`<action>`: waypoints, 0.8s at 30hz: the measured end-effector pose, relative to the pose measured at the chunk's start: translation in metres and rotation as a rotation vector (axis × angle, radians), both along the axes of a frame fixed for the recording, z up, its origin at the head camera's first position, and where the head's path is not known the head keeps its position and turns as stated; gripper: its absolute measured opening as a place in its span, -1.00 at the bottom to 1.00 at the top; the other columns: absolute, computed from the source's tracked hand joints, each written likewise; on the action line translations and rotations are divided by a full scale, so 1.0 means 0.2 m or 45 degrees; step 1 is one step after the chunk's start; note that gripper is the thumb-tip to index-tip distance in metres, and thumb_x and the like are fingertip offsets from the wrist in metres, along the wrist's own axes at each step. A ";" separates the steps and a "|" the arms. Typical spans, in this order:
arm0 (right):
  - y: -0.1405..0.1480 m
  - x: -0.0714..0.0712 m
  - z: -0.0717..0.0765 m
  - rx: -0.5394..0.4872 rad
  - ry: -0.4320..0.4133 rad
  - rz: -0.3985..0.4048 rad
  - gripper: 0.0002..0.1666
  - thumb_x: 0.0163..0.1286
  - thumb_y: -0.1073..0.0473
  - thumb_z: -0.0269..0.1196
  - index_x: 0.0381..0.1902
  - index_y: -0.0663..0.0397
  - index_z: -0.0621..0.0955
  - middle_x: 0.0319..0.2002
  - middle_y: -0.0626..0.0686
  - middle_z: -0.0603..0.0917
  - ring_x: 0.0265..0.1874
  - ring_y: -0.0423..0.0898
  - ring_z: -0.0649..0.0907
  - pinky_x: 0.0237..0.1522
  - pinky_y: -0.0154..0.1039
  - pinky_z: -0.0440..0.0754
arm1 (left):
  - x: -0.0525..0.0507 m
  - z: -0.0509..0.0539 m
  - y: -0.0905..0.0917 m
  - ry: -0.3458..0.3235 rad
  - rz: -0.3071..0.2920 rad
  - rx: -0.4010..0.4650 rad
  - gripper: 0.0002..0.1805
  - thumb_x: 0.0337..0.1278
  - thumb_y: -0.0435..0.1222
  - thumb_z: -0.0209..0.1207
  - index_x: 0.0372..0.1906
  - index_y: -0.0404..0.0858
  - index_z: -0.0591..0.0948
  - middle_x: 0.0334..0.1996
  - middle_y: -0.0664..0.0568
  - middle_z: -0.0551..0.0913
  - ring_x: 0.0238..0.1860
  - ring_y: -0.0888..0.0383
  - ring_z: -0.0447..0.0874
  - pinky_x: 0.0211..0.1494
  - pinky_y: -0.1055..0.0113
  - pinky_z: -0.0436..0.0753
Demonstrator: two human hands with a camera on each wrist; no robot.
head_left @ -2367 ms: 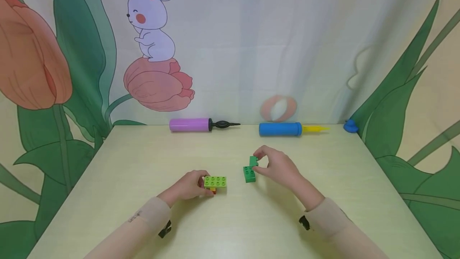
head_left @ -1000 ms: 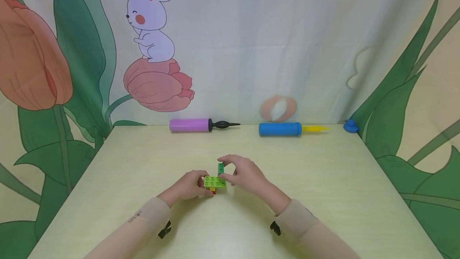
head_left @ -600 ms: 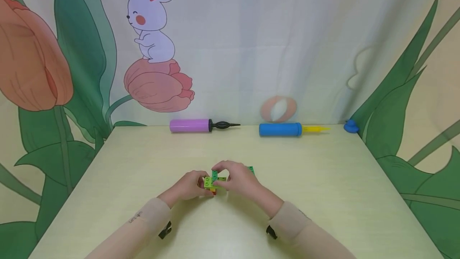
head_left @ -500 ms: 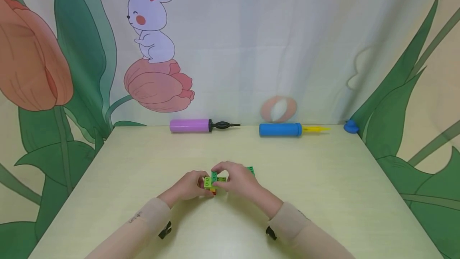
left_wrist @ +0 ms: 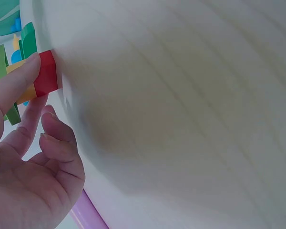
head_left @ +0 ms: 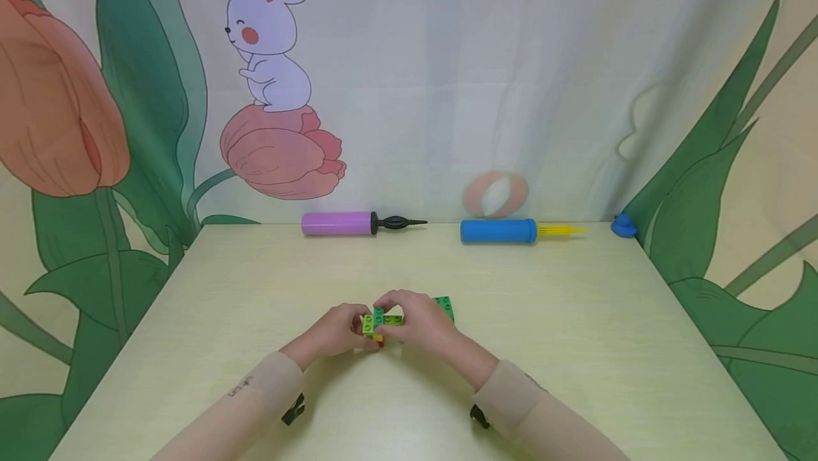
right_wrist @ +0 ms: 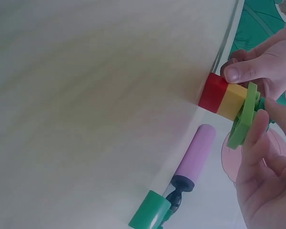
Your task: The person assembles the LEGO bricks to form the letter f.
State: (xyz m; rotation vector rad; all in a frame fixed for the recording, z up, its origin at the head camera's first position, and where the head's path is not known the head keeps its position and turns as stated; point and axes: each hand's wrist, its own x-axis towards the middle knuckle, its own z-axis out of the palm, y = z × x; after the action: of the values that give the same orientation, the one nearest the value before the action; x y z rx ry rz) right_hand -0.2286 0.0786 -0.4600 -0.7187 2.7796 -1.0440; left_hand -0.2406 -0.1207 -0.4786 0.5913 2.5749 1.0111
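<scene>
A red toy building brick (right_wrist: 213, 93) stands on the table with a yellow brick (right_wrist: 232, 101) on it. Across their top lies a flat lime-green brick (head_left: 394, 321), wider than the two below. My left hand (head_left: 335, 329) pinches the red and yellow bricks between thumb and fingers. With thumb and fingertips, my right hand (head_left: 418, 317) holds a small dark green brick (head_left: 379, 316) against the lime-green brick's studs, left of its middle. Whether the studs are fully pressed together cannot be seen. Another green brick (head_left: 445, 304) sits just behind the right hand, partly covered by it.
A purple hand pump (head_left: 339, 224) with a black nozzle lies along the table's back edge. To its right are a blue pump (head_left: 498, 231) with a yellow nozzle and a small blue object (head_left: 624, 225) at the corner. A printed curtain (head_left: 409, 91) hangs behind.
My right hand has lifted the small dark green brick from beside the other green brick, carried it left and set it onto the lime-green brick. The left hand has stayed put.
</scene>
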 end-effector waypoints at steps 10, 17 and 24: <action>-0.01 0.00 0.02 0.049 0.033 -0.001 -0.58 0.15 -0.04 0.45 -0.02 -0.17 0.64 -0.17 -0.25 0.66 -0.15 -0.19 0.64 -0.23 -0.37 0.54 | 0.00 0.00 0.00 0.010 -0.014 -0.001 -0.72 -0.05 -0.26 0.45 -0.33 -0.17 0.54 -0.57 0.05 0.43 -0.51 0.18 0.33 -0.44 0.31 0.31; -0.02 -0.01 0.03 0.059 0.019 0.003 -0.58 0.12 -0.01 0.47 -0.05 -0.15 0.65 -0.19 -0.26 0.66 -0.23 -0.23 0.62 -0.36 -0.40 0.51 | 0.00 0.01 0.00 0.008 -0.012 0.002 -0.72 -0.06 -0.26 0.45 -0.33 -0.18 0.54 -0.56 0.04 0.43 -0.50 0.17 0.33 -0.43 0.30 0.30; -0.03 -0.02 0.06 0.103 -0.005 0.009 -0.58 0.11 -0.03 0.47 -0.06 -0.14 0.65 -0.20 -0.27 0.66 -0.13 -0.11 0.63 -0.25 -0.36 0.50 | 0.00 0.00 0.00 0.000 -0.005 0.008 -0.72 -0.05 -0.26 0.45 -0.36 -0.17 0.53 -0.57 0.04 0.43 -0.51 0.18 0.33 -0.43 0.30 0.30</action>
State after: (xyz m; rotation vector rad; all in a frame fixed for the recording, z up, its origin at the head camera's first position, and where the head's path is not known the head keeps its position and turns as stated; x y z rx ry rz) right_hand -0.2328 0.0731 -0.4483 -0.7154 2.7954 -0.9250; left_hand -0.2411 -0.1209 -0.4781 0.5981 2.5702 1.0185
